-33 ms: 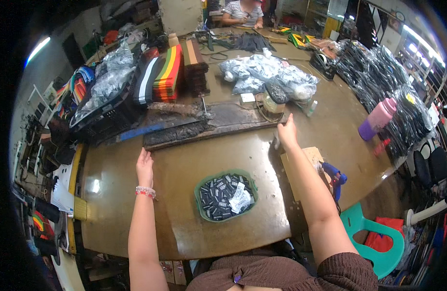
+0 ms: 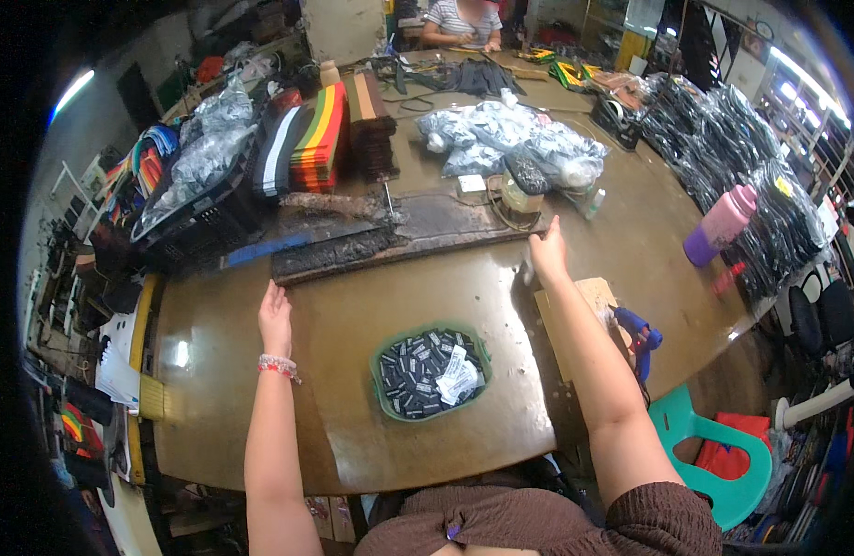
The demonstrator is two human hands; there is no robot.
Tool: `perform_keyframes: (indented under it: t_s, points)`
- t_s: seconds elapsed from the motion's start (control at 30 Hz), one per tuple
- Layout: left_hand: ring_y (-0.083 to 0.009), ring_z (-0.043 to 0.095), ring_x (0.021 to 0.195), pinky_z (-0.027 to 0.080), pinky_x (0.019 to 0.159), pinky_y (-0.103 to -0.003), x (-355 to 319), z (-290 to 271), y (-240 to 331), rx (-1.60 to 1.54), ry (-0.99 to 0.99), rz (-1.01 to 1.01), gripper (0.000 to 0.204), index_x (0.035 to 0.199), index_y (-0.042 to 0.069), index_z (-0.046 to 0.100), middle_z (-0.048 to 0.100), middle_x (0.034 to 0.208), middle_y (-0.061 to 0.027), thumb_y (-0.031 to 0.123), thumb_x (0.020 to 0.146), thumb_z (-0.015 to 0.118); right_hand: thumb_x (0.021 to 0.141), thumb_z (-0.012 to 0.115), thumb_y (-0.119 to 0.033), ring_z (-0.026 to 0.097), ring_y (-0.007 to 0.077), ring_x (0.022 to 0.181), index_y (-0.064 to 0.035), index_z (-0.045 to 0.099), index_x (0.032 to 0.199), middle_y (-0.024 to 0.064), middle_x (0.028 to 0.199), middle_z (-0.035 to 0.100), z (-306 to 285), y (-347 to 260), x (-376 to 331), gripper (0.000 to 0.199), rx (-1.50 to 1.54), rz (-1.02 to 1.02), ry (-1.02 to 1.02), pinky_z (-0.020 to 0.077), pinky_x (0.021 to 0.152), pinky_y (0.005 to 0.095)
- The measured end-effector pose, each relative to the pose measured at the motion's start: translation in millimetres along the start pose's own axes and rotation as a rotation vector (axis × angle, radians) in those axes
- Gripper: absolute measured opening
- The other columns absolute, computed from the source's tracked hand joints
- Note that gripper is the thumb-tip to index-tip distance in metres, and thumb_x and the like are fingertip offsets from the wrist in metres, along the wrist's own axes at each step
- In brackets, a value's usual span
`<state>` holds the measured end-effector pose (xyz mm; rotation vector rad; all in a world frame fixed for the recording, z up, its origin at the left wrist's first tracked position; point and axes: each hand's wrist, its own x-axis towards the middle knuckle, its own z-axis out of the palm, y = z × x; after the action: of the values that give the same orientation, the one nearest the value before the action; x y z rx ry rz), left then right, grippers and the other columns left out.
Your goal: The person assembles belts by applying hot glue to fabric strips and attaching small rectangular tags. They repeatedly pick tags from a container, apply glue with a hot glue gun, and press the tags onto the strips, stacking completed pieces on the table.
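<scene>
Head view is showing the left hand (image 2: 275,318) lying flat and spread at nine o'clock, the right hand (image 2: 546,252) reaching, grip hidden, toward the dark board (image 2: 390,236) at twelve o'clock, with nothing lifted yet.

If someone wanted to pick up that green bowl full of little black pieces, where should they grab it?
Probably by the rim of the green bowl, one of the hands on each side, coming from the near edge of the table. It sits flat and is heaped with small black pieces and a white slip, so a level two-sided lift should keep them in. The left hand is nearer its left side.
</scene>
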<state>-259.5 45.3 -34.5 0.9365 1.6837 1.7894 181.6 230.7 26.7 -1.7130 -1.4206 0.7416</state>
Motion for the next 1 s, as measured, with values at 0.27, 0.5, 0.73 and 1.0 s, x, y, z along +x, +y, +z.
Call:
perform_keyframes:
  t_s: [0.27, 0.5, 0.73, 1.0]
  points:
    - [-0.0306, 0.037, 0.134, 0.033, 0.11, -0.037, 9.6, -1.1, -26.5, 0.116, 0.032, 0.105, 0.063, 0.143, -0.006, 0.025, 0.031, 0.146, -0.0242, -0.01, 0.082, 0.041, 0.077, 0.052, 0.006, 0.05, 0.0201, 0.117, 0.0018, -0.006, 0.147, 0.0211, 0.137, 0.043, 28.9, 25.9, 7.7, 0.09, 0.697, -0.08, -0.017, 0.0384, 0.098, 0.0278]
    - [-0.0252, 0.054, 0.118, 0.047, 0.095, -0.032, -15.0, 11.3, -1.4, 0.345, 0.155, 0.274, 0.056, 0.139, 0.0, 0.037, 0.047, 0.131, -0.0166, -0.007, 0.084, 0.046, 0.09, 0.05, -0.003, 0.049, 0.0267, 0.12, -0.0065, 0.015, 0.148, 0.0211, 0.138, 0.041, -8.2, 14.6, -2.9, 0.068, 0.811, 0.144, -0.203, 0.046, 0.091, 0.0329]
    - [-0.0045, 0.052, 0.058, 0.043, 0.051, -0.019, -142.0, 62.8, 78.5, 0.408, -0.465, 0.153, 0.025, 0.108, 0.007, 0.064, 0.06, 0.084, -0.0006, 0.025, 0.092, 0.06, 0.093, 0.045, -0.002, 0.064, 0.0159, 0.079, 0.0017, 0.061, 0.107, 0.008, 0.09, 0.066, -16.2, 45.0, -102.5, 0.021, 0.663, -0.269, -0.271, 0.0527, 0.074, 0.0294]
    - [-0.019, 0.059, 0.064, 0.049, 0.061, -0.029, -115.6, 10.4, 90.5, 0.734, -0.256, 0.391, 0.015, 0.088, 0.0, 0.066, 0.059, 0.075, -0.0102, 0.007, 0.075, 0.064, 0.086, 0.054, -0.004, 0.063, 0.0218, 0.075, -0.0016, 0.066, 0.094, 0.0132, 0.085, 0.066, -17.2, 46.0, -108.5, 0.015, 0.125, -0.514, -0.238, 0.0497, 0.07, 0.0309]
